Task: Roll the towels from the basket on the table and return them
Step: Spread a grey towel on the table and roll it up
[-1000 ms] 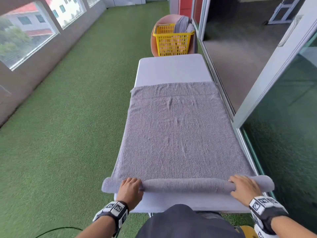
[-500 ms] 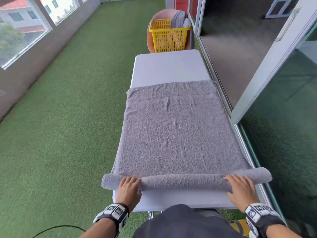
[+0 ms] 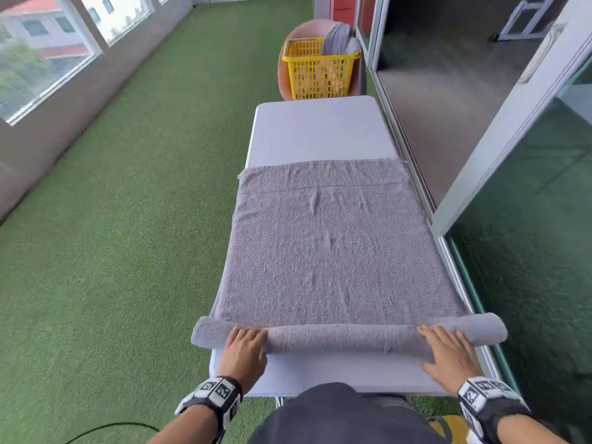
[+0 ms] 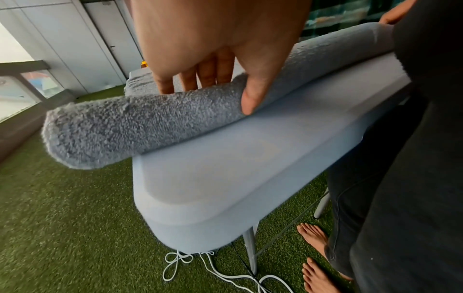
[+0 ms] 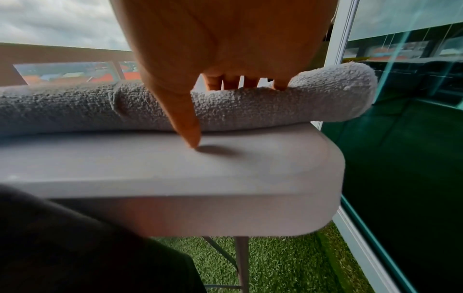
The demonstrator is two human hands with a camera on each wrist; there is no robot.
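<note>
A grey towel lies spread along the white table, its near end wound into a roll that overhangs both table sides. My left hand lies on the roll's left part, fingers laid over the top and thumb against its near side. My right hand presses the roll's right part with straight fingers, its thumb touching the table. The yellow basket stands beyond the table's far end with another grey towel draped in it.
A glass sliding door and its frame run close along the table's right side. Green turf covers the floor on the left. A white cable and my bare feet are under the near end. The basket sits on a pink chair.
The roll has moved a little away from me and grown thicker. Both hands went from curled over it to lying flatter on top.
</note>
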